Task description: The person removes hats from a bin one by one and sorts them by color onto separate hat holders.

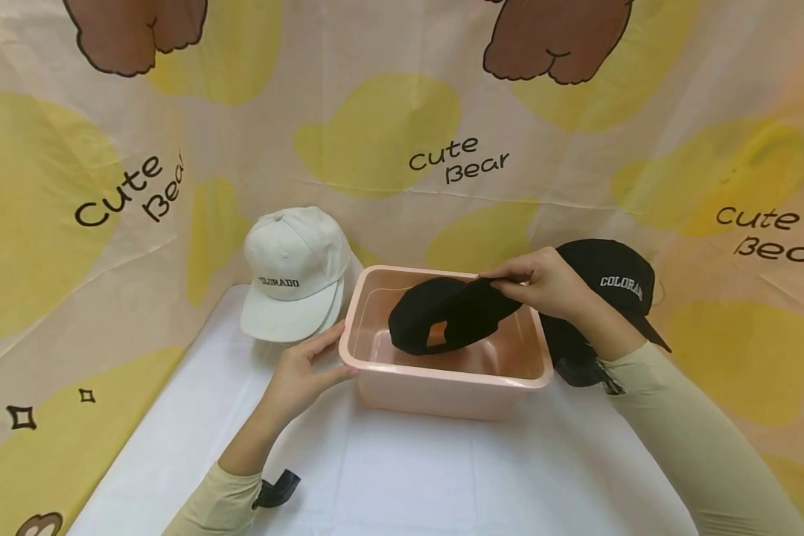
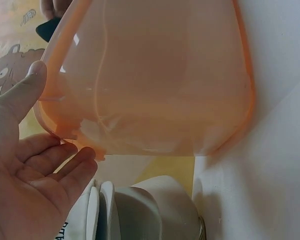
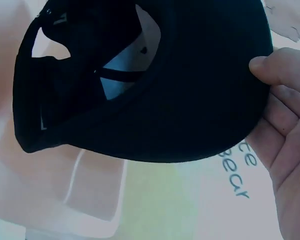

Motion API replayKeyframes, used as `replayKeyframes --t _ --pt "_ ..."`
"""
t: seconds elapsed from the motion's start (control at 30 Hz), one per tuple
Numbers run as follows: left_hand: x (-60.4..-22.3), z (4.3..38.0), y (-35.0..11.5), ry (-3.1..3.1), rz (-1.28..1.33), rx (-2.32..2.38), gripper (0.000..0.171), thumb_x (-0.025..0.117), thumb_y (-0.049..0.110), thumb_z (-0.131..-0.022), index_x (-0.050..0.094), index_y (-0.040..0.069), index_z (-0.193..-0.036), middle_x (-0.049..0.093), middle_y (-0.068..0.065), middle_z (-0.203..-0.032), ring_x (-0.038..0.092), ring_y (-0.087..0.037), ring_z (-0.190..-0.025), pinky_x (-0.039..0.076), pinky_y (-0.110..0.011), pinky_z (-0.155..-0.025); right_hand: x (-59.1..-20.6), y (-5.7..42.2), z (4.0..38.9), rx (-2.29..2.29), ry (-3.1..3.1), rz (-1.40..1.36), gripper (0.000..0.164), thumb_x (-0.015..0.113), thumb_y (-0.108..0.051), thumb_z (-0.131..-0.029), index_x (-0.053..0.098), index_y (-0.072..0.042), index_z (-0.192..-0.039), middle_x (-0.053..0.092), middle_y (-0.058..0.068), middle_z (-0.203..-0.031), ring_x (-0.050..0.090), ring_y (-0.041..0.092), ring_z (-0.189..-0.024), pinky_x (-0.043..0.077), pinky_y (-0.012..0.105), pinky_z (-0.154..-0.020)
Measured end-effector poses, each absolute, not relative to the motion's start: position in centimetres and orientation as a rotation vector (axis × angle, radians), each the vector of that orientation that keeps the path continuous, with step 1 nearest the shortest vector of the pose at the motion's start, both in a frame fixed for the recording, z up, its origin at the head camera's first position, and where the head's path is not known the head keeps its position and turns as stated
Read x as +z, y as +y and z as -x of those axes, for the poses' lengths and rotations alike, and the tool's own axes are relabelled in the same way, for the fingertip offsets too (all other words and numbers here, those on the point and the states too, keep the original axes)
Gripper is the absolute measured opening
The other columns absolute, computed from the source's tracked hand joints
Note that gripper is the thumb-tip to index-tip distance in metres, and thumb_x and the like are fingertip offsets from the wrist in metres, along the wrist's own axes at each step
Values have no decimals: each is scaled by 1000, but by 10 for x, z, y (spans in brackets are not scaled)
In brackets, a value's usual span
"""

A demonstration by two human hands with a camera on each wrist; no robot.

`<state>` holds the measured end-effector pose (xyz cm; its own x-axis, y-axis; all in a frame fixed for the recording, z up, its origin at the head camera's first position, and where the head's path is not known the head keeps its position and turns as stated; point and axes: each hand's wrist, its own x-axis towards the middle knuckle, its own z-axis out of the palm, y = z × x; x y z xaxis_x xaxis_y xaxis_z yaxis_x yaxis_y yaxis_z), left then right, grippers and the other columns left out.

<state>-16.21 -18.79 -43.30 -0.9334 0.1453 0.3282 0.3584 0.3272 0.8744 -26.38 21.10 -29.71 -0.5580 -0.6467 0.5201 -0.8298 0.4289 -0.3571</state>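
Observation:
My right hand (image 1: pixel 539 283) pinches the brim of a black cap (image 1: pixel 425 316) between thumb and fingers. The cap hangs tilted over and partly inside a pink plastic bin (image 1: pixel 435 394); in the right wrist view its hollow inside and back-strap opening show beside the flat brim. My left hand (image 1: pixel 308 368) holds the bin's left front corner, thumb on the near rim and fingers along the left side. Bent fingers of that hand (image 2: pixel 45 175) touch the bin's outer wall in the left wrist view.
White caps (image 1: pixel 295 257), stacked brim over brim, sit left of the bin. Another black cap (image 1: pixel 610 279) with white lettering stands at the right, partly behind my right forearm. A white cloth (image 1: pixel 402 476) covers the table, and a printed curtain (image 1: pixel 375 134) hangs behind.

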Motion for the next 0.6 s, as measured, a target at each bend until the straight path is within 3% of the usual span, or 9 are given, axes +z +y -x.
replayKeyframes --t 0.37,0.6 --pt "-433 163 -187 -2398 464 -1657 81 92 27 -76 56 11 -147 55 -3 -150 52 -20 -139 46 -33 -112 -289 223 251 767 -2247 -1203 33 77 11 -83 83 -12 -105 80 0 -92 51 -2 -61 35 12 -50" --pt "-432 162 -187 -2412 448 -1659 81 92 29 -76 57 13 -147 56 -2 -150 52 -20 -138 47 -31 -111 -277 234 243 801 -2124 -1147 38 78 16 -78 83 -10 -105 80 5 -97 69 -10 -93 51 4 -73"
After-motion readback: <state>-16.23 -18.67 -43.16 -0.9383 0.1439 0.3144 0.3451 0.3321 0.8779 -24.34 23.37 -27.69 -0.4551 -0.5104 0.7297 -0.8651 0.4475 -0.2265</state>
